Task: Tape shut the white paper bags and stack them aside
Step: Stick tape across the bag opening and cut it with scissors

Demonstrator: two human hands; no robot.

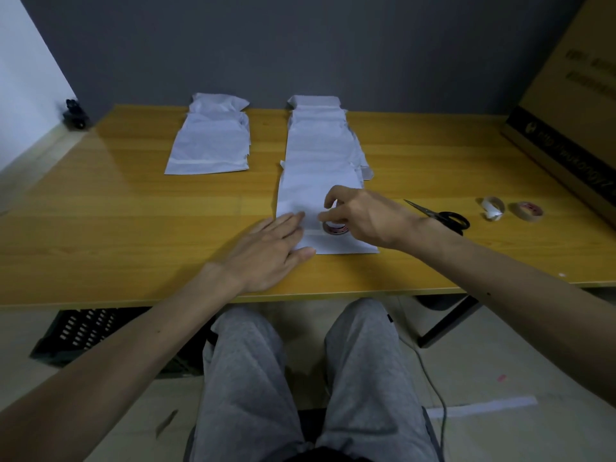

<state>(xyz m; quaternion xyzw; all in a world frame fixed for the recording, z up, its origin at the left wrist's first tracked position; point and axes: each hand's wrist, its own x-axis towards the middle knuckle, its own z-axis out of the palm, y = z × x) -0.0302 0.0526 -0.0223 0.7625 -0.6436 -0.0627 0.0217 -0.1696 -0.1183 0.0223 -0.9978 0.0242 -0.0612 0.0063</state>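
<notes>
A long pile of white paper bags [318, 155] runs from the table's back edge toward me, right of centre. My left hand [270, 250] lies flat, fingers straight, pressing the near-left corner of the nearest bag [336, 245]. My right hand [363, 216] grips a roll of clear tape [335, 227] that stands on this bag's folded end. A strip of tape crosses the fold under the roll. A second, smaller stack of white bags [210, 145] lies to the left on the table.
Black-handled scissors [440, 215] lie right of my right hand. Two more tape rolls [492, 208] [530, 211] sit further right. A large cardboard box [576, 105] stands at the far right of the wooden table [100, 208]. A black crate [80, 331] sits under the table.
</notes>
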